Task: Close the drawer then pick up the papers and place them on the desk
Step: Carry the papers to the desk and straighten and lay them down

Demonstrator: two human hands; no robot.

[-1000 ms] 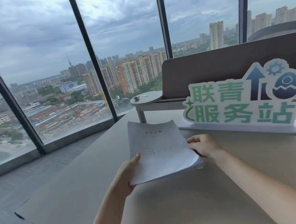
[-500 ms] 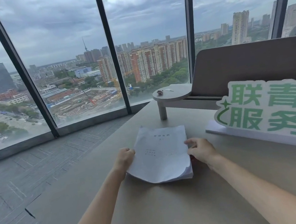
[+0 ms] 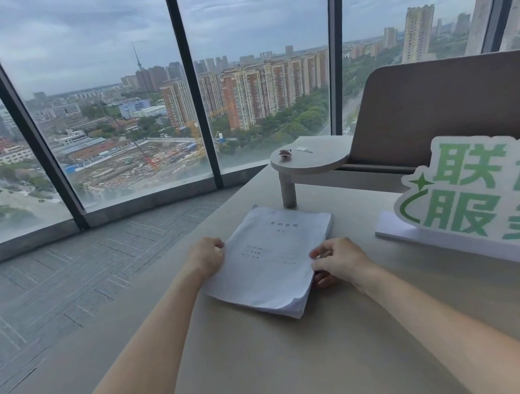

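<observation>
- Papers [image 3: 272, 255]: a thick stack, lying flat on the bench [image 3: 279, 379], cover sheet up with printed lines facing me. It sits turned at an angle, one far corner close to the leg of the small round shelf [image 3: 310, 160].
- My left hand [image 3: 205, 259] rests at the stack's left edge, fingers curled loosely against it. It looks more like steadying than gripping; I cannot tell whether any fingertips are tucked under the sheets.
- My right hand [image 3: 339, 262] is at the right edge near the front corner. Fingers lie over the top sheet and the thumb seems to sit low beside the stack's side, so this hand has a light pinch on the edge.
- Why two hands: the stack is loose, and the front corner curls and fans. Holding both long edges keeps the sheets square as they settle.
- Placement reads as chosen for open space: bare bench all round, with the green-lettered sign [image 3: 488, 196] well apart to the right.
- The drawer is not in view, so I cannot say from here how it stands.
- Judgement: papers are down; what remains is letting go without dragging the top sheet.
- Risk: the curled corner could catch my right thumb and skew the upper sheets.
</observation>
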